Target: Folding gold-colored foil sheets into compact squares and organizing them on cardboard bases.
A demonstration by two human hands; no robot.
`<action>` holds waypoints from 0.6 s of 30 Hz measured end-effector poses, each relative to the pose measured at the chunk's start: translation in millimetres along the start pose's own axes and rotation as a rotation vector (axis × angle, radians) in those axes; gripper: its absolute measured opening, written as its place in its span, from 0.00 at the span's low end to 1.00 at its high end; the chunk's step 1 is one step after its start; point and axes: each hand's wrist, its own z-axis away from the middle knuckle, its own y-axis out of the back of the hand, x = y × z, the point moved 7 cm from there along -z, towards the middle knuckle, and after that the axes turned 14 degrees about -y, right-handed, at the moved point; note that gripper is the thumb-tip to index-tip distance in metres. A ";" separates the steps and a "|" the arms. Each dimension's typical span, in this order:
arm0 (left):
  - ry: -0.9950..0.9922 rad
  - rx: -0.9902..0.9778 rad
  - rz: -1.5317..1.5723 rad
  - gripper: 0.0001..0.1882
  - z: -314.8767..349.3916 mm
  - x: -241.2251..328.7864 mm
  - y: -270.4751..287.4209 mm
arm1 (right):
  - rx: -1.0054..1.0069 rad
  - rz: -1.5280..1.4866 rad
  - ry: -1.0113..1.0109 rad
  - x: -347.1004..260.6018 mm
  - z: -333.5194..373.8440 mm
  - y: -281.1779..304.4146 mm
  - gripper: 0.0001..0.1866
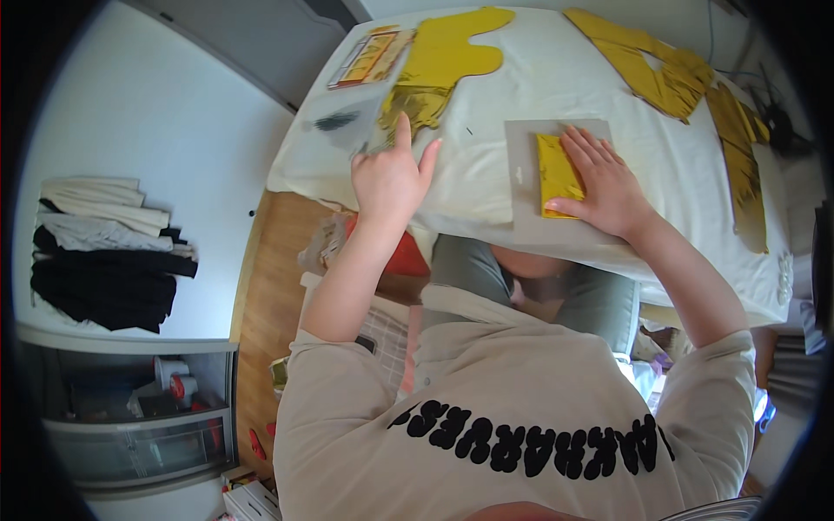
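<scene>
My right hand (601,184) lies flat with fingers stretched over a folded piece of shiny gold foil (552,174), covering its right side. Beneath the foil is a grey card sheet (523,148) at the near edge of the white-covered table (347,176). My left hand (391,178) is to the left, index finger and thumb stretched apart, the other fingers curled and partly hidden. Its index tip is over the near end of a long gold foil piece (452,48). Close to that hand lies a clear plastic bag (354,130) with a dark patch.
Printed orange packages (372,59) sit at the table's far left. More gold foil (647,65) spreads across the far right, with a crumpled gold strip (738,165) along the right edge. A red bag (400,252) is below the table's near left edge.
</scene>
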 end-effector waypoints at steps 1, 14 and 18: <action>-0.006 -0.040 0.039 0.25 -0.5 10.2 -4.6 | -0.004 0.001 0.009 -0.3 0.8 -1.1 0.61; -0.630 -0.291 0.689 0.25 8.4 40.4 -18.1 | -0.026 0.043 -0.018 2.6 4.2 -3.2 0.64; -0.498 -0.342 0.783 0.31 0.1 56.4 -7.8 | -0.006 0.029 -0.006 2.4 4.6 -1.7 0.63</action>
